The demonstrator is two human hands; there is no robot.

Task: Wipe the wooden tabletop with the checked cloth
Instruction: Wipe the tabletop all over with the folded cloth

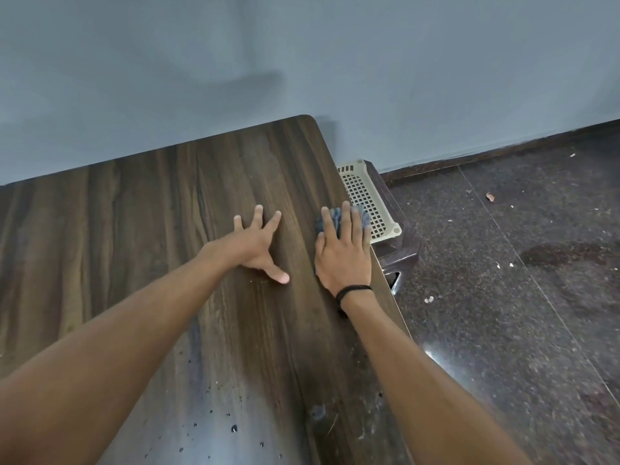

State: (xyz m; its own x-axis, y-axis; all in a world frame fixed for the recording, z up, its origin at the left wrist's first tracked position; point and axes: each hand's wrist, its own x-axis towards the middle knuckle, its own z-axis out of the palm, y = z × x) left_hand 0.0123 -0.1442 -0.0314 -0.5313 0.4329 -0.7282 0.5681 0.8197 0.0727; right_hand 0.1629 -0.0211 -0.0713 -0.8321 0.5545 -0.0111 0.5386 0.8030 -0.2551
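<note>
The wiping step is under way. The right hand is pressing the checked cloth flat against the bench, fingers extended over it and not curling round it. The cloth is lying bunched just inside the bench's right edge. The left hand is bracing on bare wood beside it, fingers splayed wide, holding nothing. Droplets are showing on the near surface (likely unwiped). The next stroke is probably calling for steady downward pressure while drawing the cloth toward those droplets, keeping it from slipping off the edge above the basket.
</note>
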